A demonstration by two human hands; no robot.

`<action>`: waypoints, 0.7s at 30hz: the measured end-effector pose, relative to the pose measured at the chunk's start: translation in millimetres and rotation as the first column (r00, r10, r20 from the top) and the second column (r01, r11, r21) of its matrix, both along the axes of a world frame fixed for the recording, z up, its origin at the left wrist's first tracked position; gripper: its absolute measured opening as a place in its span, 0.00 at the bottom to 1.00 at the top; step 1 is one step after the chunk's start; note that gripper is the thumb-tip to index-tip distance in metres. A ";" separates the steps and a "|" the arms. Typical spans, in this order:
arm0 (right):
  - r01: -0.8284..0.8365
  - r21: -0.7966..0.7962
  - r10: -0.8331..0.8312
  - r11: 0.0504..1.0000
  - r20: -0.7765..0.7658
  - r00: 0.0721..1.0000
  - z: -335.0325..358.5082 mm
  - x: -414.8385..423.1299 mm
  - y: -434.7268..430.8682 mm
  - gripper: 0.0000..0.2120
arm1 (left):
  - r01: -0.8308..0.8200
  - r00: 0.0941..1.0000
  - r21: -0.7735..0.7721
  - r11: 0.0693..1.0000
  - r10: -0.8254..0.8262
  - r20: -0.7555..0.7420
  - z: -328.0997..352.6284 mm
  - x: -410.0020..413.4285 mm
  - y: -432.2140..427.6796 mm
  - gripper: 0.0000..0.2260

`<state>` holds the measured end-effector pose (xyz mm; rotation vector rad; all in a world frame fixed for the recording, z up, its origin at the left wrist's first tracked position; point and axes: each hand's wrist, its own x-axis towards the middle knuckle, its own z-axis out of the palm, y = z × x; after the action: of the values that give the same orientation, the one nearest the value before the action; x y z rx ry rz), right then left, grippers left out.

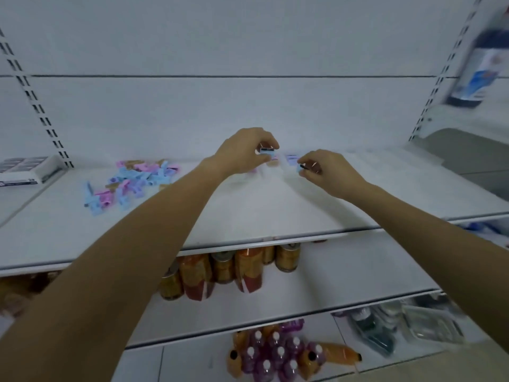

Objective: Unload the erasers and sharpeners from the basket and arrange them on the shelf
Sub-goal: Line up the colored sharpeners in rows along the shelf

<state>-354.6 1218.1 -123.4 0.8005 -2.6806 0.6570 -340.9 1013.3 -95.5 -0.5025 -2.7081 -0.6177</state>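
Both my arms reach over the white shelf (pixel 275 210). My left hand (pixel 245 148) pinches a small blue sharpener (pixel 266 152) just above the shelf near the back wall. My right hand (pixel 327 172) pinches another small blue sharpener (pixel 300 168) a little lower and to the right. Between the two hands a few small purple and blue pieces (pixel 290 159) lie on the shelf, blurred. A loose heap of pink, blue and purple pieces (pixel 132 180) lies on the left part of the shelf. No basket is in view.
A flat grey box (pixel 27 169) lies at the shelf's far left. A dark bottle (pixel 479 67) stands on the neighbouring shelf at upper right. Lower shelves hold orange cans and pouches (pixel 228 268), purple bottles (pixel 270 357) and clear packets (pixel 407 326).
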 end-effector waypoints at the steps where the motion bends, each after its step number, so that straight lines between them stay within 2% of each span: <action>1: -0.004 0.005 0.004 1.000 0.002 1.000 -0.2 -3.7 3.8 0.12 | -0.002 1.000 0.021 1.000 0.002 0.004 -1.7 -2.1 3.9 0.11; 4: -0.038 0.021 0.038 0.999 0.022 0.999 -3.4 -15.9 10.2 0.13 | -0.020 1.000 0.046 0.999 0.019 0.025 -5.6 -10.8 8.9 0.09; 12: 0.001 -0.045 0.001 0.999 0.043 0.999 -6.8 -49.9 18.7 0.14 | -0.051 0.992 -0.122 0.991 0.064 0.104 -5.5 -50.9 15.9 0.11; 16: -0.017 -0.041 0.020 0.999 0.060 0.998 -5.6 -68.5 16.2 0.14 | -0.083 0.985 -0.079 0.993 0.094 0.148 -18.8 -62.3 24.2 0.09; 21: -0.090 -0.045 0.094 0.995 0.100 0.991 -9.4 -91.1 12.2 0.06 | -0.181 0.972 -0.078 0.980 0.190 0.141 -39.7 -70.0 30.6 0.06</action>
<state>-445.7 1230.3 -132.8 0.9084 -2.7247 0.7911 -410.9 1043.9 -135.2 -0.2215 -2.8790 -0.5370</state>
